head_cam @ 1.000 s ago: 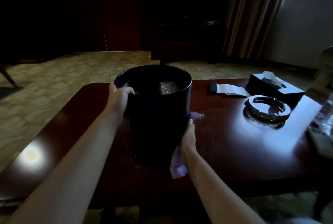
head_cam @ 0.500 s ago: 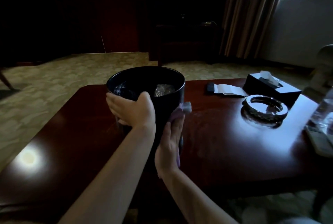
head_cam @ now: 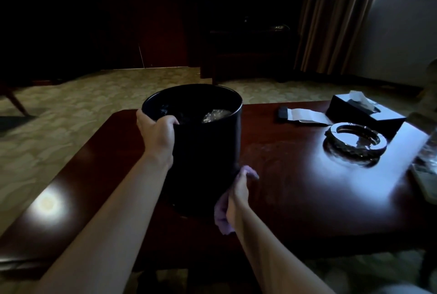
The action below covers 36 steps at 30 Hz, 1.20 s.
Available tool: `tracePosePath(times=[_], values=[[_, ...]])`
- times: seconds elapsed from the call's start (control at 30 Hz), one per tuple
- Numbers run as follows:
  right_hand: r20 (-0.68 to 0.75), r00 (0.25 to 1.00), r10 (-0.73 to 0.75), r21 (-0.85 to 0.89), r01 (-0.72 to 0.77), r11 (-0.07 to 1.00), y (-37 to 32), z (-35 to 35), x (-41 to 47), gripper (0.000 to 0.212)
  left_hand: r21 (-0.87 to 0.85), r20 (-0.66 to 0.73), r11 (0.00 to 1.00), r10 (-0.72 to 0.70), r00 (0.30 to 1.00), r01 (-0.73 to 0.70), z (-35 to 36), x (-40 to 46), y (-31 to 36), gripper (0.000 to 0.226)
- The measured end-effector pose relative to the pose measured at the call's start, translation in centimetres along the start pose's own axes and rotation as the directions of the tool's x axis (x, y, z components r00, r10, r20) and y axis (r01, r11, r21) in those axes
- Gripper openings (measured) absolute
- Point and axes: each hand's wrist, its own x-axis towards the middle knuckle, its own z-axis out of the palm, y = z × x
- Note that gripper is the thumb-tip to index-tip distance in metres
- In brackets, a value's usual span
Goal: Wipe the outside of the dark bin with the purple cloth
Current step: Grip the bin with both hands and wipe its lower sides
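Head view: dark bin (head_cam: 205, 151) on table (head_cam: 295, 187) holds crumpled clear plastic (head_cam: 216, 115).

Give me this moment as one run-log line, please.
step: wiping bin side | left hand: grips rim | right hand: presses cloth low on wall | bin on table

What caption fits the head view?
Left hand grips the dark bin rim; right hand presses purple cloth against its side.

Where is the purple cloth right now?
In the head view, the purple cloth is in the right hand, against the dark bin's lower right side.
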Motion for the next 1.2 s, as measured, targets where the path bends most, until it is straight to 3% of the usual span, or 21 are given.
tracePosePath(times=[0.03, 0.1, 0.13, 0.2, 0.3, 0.37, 0.43, 0.5, 0.57, 0.63, 0.73, 0.83, 0.97, 1.03, 1.1, 1.2], values=[[-0.024, 1.000, 0.006, -0.001, -0.006, 1.000, 0.1, 0.7, -0.1, 0.076, 0.000, 0.012, 1.000, 0.002, 1.000, -0.002, -0.2, 0.0, 0.2, 0.100], [-0.042, 0.991, -0.128, -0.034, 0.127, 0.991, -1.1, 2.6, -0.8, 0.094, 0.000, 0.043, 1.000, -0.010, 0.999, 0.010, -0.8, 0.5, 0.5, 0.095], [-0.013, 0.968, -0.249, -0.056, 0.248, 0.967, -2.6, 3.6, -2.2, 0.086, 0.003, 0.059, 1.000, -0.016, 0.998, 0.016, -1.2, 0.8, 0.7, 0.092], [0.104, 0.843, -0.528, -0.045, 0.534, 0.844, -5.4, 5.4, -4.5, 0.062, 0.034, 0.076, 0.999, -0.020, 0.997, 0.017, -2.0, 1.6, 1.2, 0.085], [0.160, 0.691, -0.705, -0.014, 0.716, 0.698, -8.9, 5.9, -4.5, 0.056, 0.077, 0.088, 0.997, -0.013, 0.996, 0.006, -2.6, 2.0, 1.3, 0.079], [0.212, 0.680, -0.702, 0.065, 0.707, 0.704, -10.1, 5.2, -2.2, 0.054, 0.095, 0.111, 0.995, 0.000, 0.994, -0.011, -2.6, 2.0, 1.1, 0.078], [0.271, 0.810, -0.519, 0.214, 0.475, 0.853, -9.4, 4.2, -0.1, 0.060, 0.093, 0.124, 0.995, 0.015, 0.992, -0.027, -2.7, 2.4, 0.9, 0.078], [0.208, 0.916, -0.343, 0.143, 0.318, 0.937, -5.5, 3.0, 1.6, 0.074, 0.070, 0.090, 0.997, 0.023, 0.996, -0.030, -2.5, 2.4, 0.7, 0.077], [0.111, 0.950, -0.292, 0.023, 0.291, 0.956, 0.7, 2.0, 3.9, 0.095, 0.017, -0.021, 0.999, 0.040, 0.999, -0.040, -1.7, 1.7, -0.1, 0.079], [0.030, 0.955, -0.296, -0.011, 0.297, 0.955, 3.4, 1.9, 1.2, 0.083, 0.031, -0.176, 0.998, 0.058, 0.983, -0.054, 0.0, -0.3, -0.9, 0.084], [0.049, 0.899, -0.435, -0.023, 0.436, 0.900, 1.5, 3.2, -4.6, 0.063, 0.196, -0.243, 0.980, 0.061, 0.968, -0.013, 3.0, -3.7, -1.3, 0.102], [0.171, 0.708, -0.685, 0.010, 0.694, 0.720, -1.6, 4.1, -6.9, 0.064, 0.199, -0.240, 0.980, 0.043, 0.970, 0.006, 3.7, -3.7, -1.0, 0.100], [0.253, 0.600, -0.759, -0.010, 0.786, 0.618, -6.5, 5.1, -3.8, 0.062, 0.145, -0.181, 0.989, -0.002, 0.984, 0.029, 1.8, -1.6, -0.7, 0.097], [0.306, 0.659, -0.687, 0.044, 0.712, 0.701, -7.2, 4.5, -1.2, 0.065, 0.084, -0.102, 0.996, -0.027, 0.994, 0.036, 0.5, -0.5, -0.5, 0.099], [0.339, 0.814, -0.472, 0.068, 0.479, 0.875, -5.6, 3.2, 0.7, 0.084, 0.036, -0.033, 0.999, -0.037, 0.999, 0.039, -0.5, 0.2, -0.2, 0.103], [0.154, 0.956, -0.249, -0.034, 0.257, 0.966, 0.2, 0.6, 4.4, 0.101, 0.014, 0.071, 0.998, -0.059, 0.996, 0.058, -0.9, 0.5, -0.2, 0.106]])
